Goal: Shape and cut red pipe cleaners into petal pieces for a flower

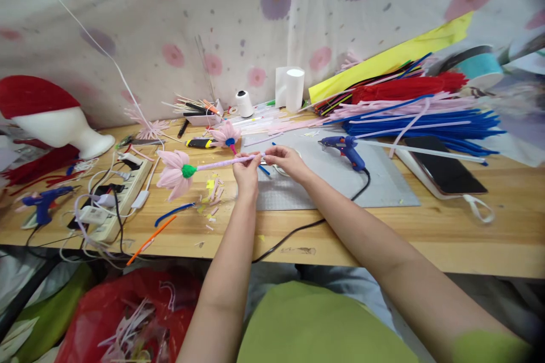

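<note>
- A pale pink flower [172,177] with a green base [189,171] lay on its side in the air to the left of the hands, its petals pointing away from them.
- Its lilac stem [219,164] ran from that base to the fingers; the left hand [246,171] was pinched on it, and the right hand [287,162], close beside the left, was pinched at its far end.
- Just beyond the left hand was a second pink flower [225,134] (this one with a blue base and a magenta stem).
- A grey cutting mat [281,199] lay beneath and to the right of the hands, on the wooden tabletop [383,238].
- On that mat, right of the right hand, rested a blue glue gun [347,150].
- Left of the left hand were small scraps [216,190], and, nearer the person, a blue strip [174,213] and an orange strip [151,240].
- Farther left stood a crowded power strip [122,199].
- Well to the right of the hands lay a dark phone [447,164], with blue fuzzy stems [426,131] heaped behind it.
</note>
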A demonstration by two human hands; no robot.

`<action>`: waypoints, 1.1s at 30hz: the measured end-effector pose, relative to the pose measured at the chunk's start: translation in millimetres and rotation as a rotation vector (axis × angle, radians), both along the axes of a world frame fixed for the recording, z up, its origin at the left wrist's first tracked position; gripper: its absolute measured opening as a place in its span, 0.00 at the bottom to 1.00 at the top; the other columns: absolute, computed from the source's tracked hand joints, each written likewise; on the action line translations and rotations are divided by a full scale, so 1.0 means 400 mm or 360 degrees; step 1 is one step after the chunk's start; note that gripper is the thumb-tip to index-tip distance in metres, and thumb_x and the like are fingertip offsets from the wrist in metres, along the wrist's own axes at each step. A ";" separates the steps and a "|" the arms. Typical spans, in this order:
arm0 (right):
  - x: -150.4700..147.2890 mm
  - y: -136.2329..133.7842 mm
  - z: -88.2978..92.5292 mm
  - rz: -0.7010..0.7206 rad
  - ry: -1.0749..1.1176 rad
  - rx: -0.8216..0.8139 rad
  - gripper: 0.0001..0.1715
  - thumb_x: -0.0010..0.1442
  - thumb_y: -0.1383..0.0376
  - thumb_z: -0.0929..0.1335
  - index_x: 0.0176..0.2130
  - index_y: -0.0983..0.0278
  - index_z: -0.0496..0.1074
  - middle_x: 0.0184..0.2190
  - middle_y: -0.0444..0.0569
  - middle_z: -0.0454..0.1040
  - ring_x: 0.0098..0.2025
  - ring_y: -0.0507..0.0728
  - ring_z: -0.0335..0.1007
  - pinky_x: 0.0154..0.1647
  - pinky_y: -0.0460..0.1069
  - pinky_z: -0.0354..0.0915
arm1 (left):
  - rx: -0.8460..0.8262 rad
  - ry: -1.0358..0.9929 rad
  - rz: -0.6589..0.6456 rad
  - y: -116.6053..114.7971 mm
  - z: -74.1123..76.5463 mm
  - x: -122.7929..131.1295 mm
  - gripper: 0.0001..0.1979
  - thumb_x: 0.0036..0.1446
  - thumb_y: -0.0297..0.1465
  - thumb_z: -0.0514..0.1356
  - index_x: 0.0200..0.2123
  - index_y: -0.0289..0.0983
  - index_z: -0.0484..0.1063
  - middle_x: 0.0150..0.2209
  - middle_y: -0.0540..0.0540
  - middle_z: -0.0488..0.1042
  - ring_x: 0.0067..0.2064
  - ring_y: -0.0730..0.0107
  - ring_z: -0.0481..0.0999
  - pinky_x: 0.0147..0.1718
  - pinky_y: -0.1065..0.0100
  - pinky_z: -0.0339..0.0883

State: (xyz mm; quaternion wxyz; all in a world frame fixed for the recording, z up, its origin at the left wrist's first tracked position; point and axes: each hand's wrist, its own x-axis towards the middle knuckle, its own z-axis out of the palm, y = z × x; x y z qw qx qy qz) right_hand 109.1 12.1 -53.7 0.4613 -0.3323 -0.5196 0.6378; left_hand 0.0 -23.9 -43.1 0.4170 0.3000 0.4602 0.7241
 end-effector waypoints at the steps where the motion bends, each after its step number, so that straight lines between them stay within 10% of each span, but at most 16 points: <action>1: -0.001 0.001 -0.003 0.0013 0.0023 0.0012 0.20 0.37 0.58 0.74 0.30 0.65 0.70 0.26 0.42 0.71 0.29 0.48 0.66 0.36 0.47 0.64 | 0.0008 -0.0004 -0.0001 0.001 -0.001 0.001 0.22 0.35 0.29 0.68 0.28 0.38 0.55 0.26 0.53 0.73 0.30 0.75 0.74 0.34 0.71 0.65; 17: -0.025 -0.008 -0.008 -0.0089 0.0328 -0.0178 0.18 0.37 0.58 0.75 0.26 0.66 0.69 0.22 0.41 0.70 0.25 0.47 0.65 0.32 0.44 0.64 | 0.0094 0.0022 0.0037 0.006 0.003 0.006 0.20 0.37 0.24 0.66 0.28 0.38 0.55 0.26 0.53 0.72 0.29 0.75 0.74 0.35 0.70 0.65; 25: -0.016 -0.006 0.026 0.0121 0.0483 -0.0804 0.04 0.48 0.74 0.69 0.24 0.69 0.69 0.18 0.42 0.71 0.20 0.45 0.65 0.26 0.40 0.65 | 0.0232 0.0038 -0.0076 0.007 -0.009 -0.010 0.21 0.35 0.25 0.67 0.28 0.38 0.55 0.24 0.54 0.72 0.29 0.77 0.73 0.34 0.71 0.66; 33: -0.013 -0.009 0.060 0.0237 0.0574 -0.1266 0.11 0.56 0.79 0.61 0.28 0.71 0.69 0.17 0.44 0.71 0.18 0.45 0.66 0.23 0.39 0.67 | 0.0316 0.0139 -0.0314 0.008 -0.003 -0.041 0.21 0.34 0.25 0.67 0.27 0.38 0.56 0.24 0.53 0.73 0.27 0.77 0.73 0.31 0.72 0.66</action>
